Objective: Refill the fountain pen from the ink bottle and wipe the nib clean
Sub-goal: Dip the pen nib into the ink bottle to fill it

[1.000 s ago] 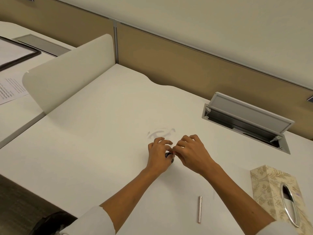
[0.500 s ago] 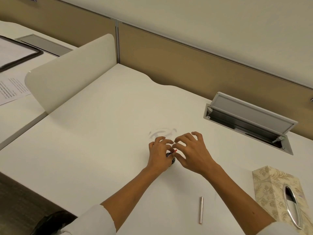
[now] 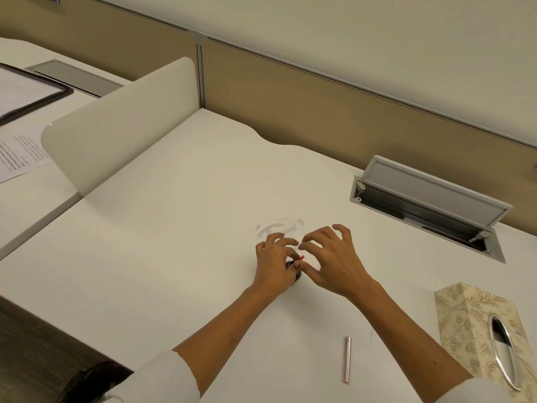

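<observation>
A small dark ink bottle (image 3: 298, 276) stands on the white desk (image 3: 174, 242), mostly hidden by my left hand (image 3: 274, 263), which is wrapped around it. My right hand (image 3: 334, 263) is just to its right, thumb and forefinger pinched at the bottle's top and the other fingers spread. A thin red tip (image 3: 302, 258) sticks up between the two hands; the part it belongs to is hidden. A slim metallic pen barrel (image 3: 347, 359) lies alone on the desk nearer to me, apart from both hands.
A patterned tissue box (image 3: 465, 321) with a silver slot sits at the right edge. An open cable hatch (image 3: 430, 205) is set in the desk at the back right. A white divider (image 3: 116, 123) borders the left. Faint smudges (image 3: 279, 225) mark the desk behind my hands.
My right hand's fingers have spread and lifted slightly, and the red tip has come into sight between the hands. The left hand stays on the bottle.
</observation>
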Demonstrator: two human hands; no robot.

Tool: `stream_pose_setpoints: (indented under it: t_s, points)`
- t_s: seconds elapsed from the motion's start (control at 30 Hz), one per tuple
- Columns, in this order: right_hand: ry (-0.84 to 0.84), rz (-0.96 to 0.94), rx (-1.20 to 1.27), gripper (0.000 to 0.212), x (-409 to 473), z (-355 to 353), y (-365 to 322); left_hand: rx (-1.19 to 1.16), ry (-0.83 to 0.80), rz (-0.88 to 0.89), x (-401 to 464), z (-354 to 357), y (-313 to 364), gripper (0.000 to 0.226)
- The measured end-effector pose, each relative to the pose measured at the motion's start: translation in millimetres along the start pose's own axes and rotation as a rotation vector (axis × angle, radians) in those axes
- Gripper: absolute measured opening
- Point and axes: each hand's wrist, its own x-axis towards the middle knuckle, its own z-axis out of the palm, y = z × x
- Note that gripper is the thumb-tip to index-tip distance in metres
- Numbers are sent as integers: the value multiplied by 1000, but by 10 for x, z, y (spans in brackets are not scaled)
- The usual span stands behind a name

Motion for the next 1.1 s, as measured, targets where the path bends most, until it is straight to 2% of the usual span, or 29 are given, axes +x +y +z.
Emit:
stream_pose_setpoints:
  t_s: [0.2,0.37,0.57,0.87,1.1]
  points:
    - [17,-82,24,9,20,-8,28,-1,4,2,3,18,4,8]
    - [38,-67,-97,25,50,-22,-44,14,-14,6,-2,5,9,7]
    - [18,11,-89,38,37,12,-81,17,-11,5,-12,-1,22,11]
    - [15,-73,11,9,24,-8,19,9,8,8,-3,5,29,7]
    - [59,-27,-97,35,51,-27,-55,27,-11,11,-10,-1,16,8]
